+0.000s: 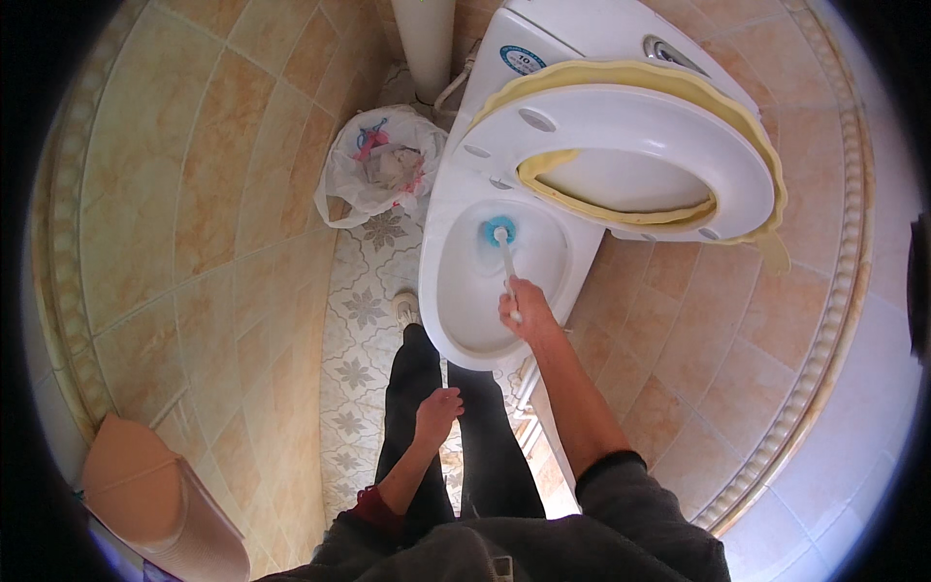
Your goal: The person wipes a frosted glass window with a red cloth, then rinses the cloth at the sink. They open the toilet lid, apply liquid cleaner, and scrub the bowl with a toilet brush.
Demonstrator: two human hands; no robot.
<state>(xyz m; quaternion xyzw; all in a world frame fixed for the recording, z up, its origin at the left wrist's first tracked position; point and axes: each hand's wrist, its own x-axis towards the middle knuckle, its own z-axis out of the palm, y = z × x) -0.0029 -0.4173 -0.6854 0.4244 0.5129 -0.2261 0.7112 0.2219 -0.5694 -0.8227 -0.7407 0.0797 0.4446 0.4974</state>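
Observation:
My right hand (526, 308) grips the pale handle of a toilet brush (508, 256). Its blue head rests low in the back of the white toilet bowl (465, 305), where some bluish liquid shows. Above the bowl the toilet seat (734, 160) stands raised, with a yellow scalloped seat cover (633, 70) around it. My left hand (439, 415) hangs in front of my legs with its fingers curled; whether something small lies inside them is hidden.
A waste bin lined with a white plastic bag (342, 171) stands left of the toilet, beside a white pipe (425, 47). Tiled walls close in on both sides. A pinkish object (145, 487) is at the lower left. White pipes run right of my legs.

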